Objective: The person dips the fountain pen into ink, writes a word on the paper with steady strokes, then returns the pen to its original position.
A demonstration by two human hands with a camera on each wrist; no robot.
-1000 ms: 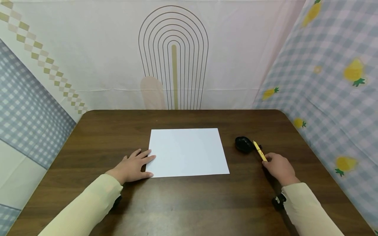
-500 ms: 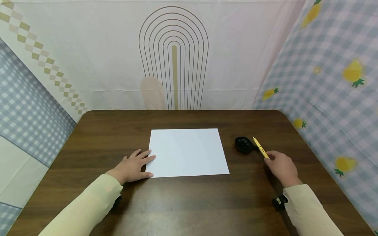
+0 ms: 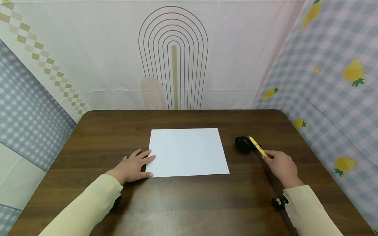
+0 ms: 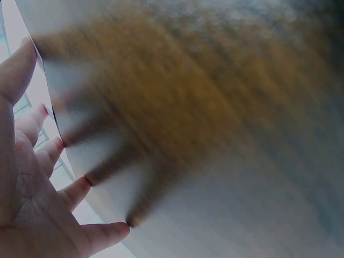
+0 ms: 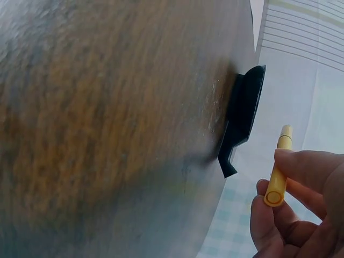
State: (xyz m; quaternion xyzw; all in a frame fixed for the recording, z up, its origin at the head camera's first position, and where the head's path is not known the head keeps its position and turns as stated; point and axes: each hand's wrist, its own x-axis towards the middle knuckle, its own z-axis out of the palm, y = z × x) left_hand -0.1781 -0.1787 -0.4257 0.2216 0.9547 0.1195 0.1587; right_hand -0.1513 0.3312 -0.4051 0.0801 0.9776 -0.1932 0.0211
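Observation:
A white sheet of paper (image 3: pixel 187 152) lies flat on the brown wooden table (image 3: pixel 183 203). My left hand (image 3: pixel 133 167) rests at the paper's left edge with fingers spread, thumb and some fingertips over the sheet. To the right of the paper, my right hand (image 3: pixel 280 167) pinches a slim yellow pen (image 3: pixel 257 146) between thumb and fingers. The pen points away and to the left, held above the table. Just behind it lies a black rounded, spoon-like object (image 3: pixel 243 144); the right wrist view shows its short bent handle, with the pen (image 5: pixel 280 171) apart from it.
A white cloth (image 3: pixel 236 49) with printed arches hangs behind the table's far edge. Blue checked cloths hang at the left (image 3: pixel 32 91) and right (image 3: pixel 325 82) sides. Both wrists wear dark bands under pale sleeves.
My right hand has shifted slightly away from me, and the pen's tip has swung a little left toward the black object. The left hand and paper have stayed put.

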